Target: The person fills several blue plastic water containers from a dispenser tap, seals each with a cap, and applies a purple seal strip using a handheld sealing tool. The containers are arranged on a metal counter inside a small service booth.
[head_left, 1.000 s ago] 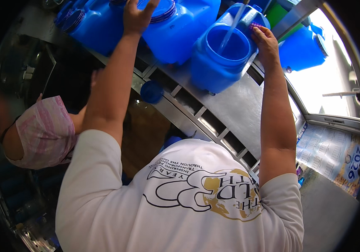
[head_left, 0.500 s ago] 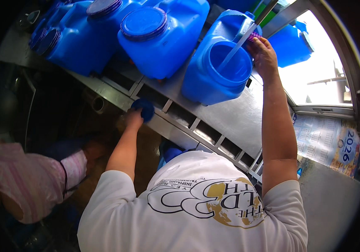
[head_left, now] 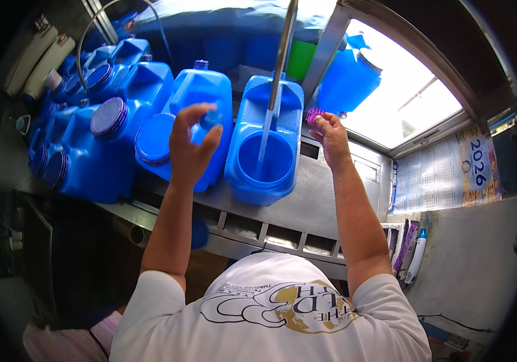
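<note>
My right hand [head_left: 331, 137] pinches a small purple ridged piece [head_left: 314, 116], perhaps a cap, just right of the open blue jug [head_left: 262, 192]. From a metal pipe [head_left: 284, 57], what looks like a stream of water [head_left: 264, 142] runs into that jug's wide mouth. My left hand [head_left: 189, 142] is raised over the neighbouring lidded blue jug [head_left: 211, 90], finger and thumb curved around a small light-blue piece [head_left: 212, 117] too blurred to name. Partly behind my left forearm, a round blue thing [head_left: 200, 233] shows at the counter's front edge.
More blue jugs [head_left: 98, 163] with round lids crowd the left of the metal counter [head_left: 315, 196]. Another jug [head_left: 346, 78] stands at the bright window. Slots line the counter's front. A wall calendar [head_left: 442, 175] hangs right; someone's pink clothing [head_left: 68, 339] shows lower left.
My left hand has left the round blue thing at the counter edge and risen over the lidded jug. My right hand has drawn away from the filling jug, still holding the purple piece. The view has shifted.
</note>
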`<state>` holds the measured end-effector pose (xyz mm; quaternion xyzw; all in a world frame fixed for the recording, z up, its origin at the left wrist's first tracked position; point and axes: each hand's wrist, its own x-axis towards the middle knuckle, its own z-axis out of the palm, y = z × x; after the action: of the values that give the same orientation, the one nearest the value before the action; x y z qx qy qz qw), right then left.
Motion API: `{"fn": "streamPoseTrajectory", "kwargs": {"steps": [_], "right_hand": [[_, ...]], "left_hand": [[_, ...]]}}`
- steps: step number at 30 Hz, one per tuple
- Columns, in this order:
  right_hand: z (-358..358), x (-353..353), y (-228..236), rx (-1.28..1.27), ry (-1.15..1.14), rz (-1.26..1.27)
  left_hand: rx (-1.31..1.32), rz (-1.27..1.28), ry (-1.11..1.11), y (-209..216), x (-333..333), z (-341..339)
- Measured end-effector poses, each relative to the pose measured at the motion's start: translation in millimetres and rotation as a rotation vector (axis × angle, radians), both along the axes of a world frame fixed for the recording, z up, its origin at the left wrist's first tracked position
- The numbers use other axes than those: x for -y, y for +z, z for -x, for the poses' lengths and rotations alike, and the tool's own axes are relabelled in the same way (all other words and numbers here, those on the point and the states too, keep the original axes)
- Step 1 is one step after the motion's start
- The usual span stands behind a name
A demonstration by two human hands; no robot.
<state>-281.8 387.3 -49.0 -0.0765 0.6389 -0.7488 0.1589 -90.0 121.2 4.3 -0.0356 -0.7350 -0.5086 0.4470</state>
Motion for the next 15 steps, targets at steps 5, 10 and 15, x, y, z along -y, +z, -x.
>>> {"fn": "streamPoseTrajectory", "kwargs": {"steps": [5, 10, 15], "right_hand": [[-18, -10, 0, -0.058, 0.002, -0.109], [-22, -40, -18, -0.065, 0.001, -0.186], [-14, -50, -19, -0.063, -0.056, -0.216]], "left_hand": [[0.317, -0.178, -0.161, 6, 28, 168], [0.676, -0.072, -0.272, -27, 27, 239], [0.787, -0.061, -0.375, -14, 19, 243]]}}
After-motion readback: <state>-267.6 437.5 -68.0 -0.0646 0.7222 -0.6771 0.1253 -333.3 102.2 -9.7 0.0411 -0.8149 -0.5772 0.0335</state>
